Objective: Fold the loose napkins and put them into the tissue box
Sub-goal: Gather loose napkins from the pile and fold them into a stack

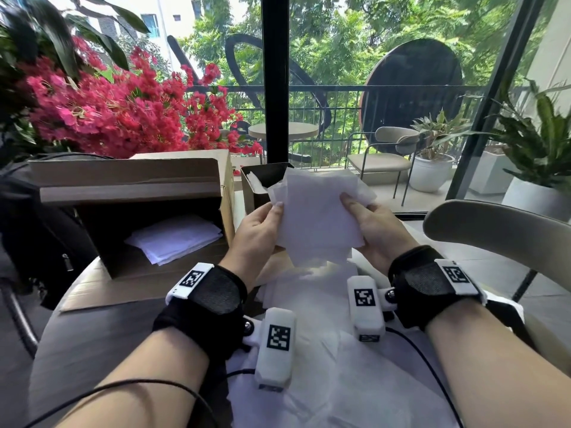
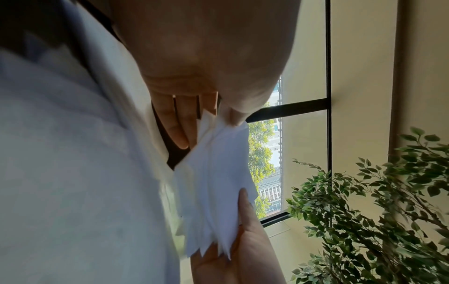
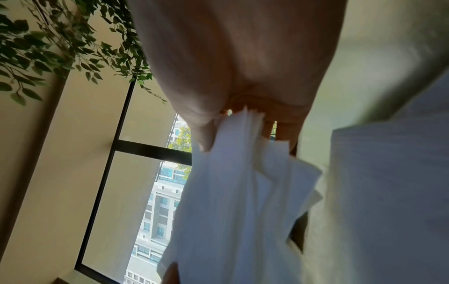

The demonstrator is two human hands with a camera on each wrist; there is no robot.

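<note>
Cardboard dominates the table (image 1: 102, 332): a big brown carton (image 1: 133, 193) lies on its side at the left edge, mouth toward the person, a sheaf of flat white napkins (image 1: 176, 239) inside it, so the stock can slide out without lifting.

Loose napkins (image 1: 312, 304) sprawl over the near middle of the table, within easy reach of both wrists. Probably the working pile, not yet folded.

Tissue box (image 1: 262, 183), small, dark inside, top open, stands at the far edge just right of the carton. White paper already shows at its left inner corner. It sits straight ahead of the hands; short carry.

Held stack of napkins (image 1: 318, 217), raised off the table, just in front of the tissue box mouth. Edges ragged and fanned in both wrist views, so not squared up.

Left hand (image 1: 259, 233) pinches the stack's left edge, thumb in front, fingers (image 2: 175, 123) behind. Right hand (image 1: 370, 230) pinches the right edge likewise, thumb (image 3: 206, 134) on the near face. Two-sided hold likely meant to keep limp paper flat and align it before it goes in.
</note>
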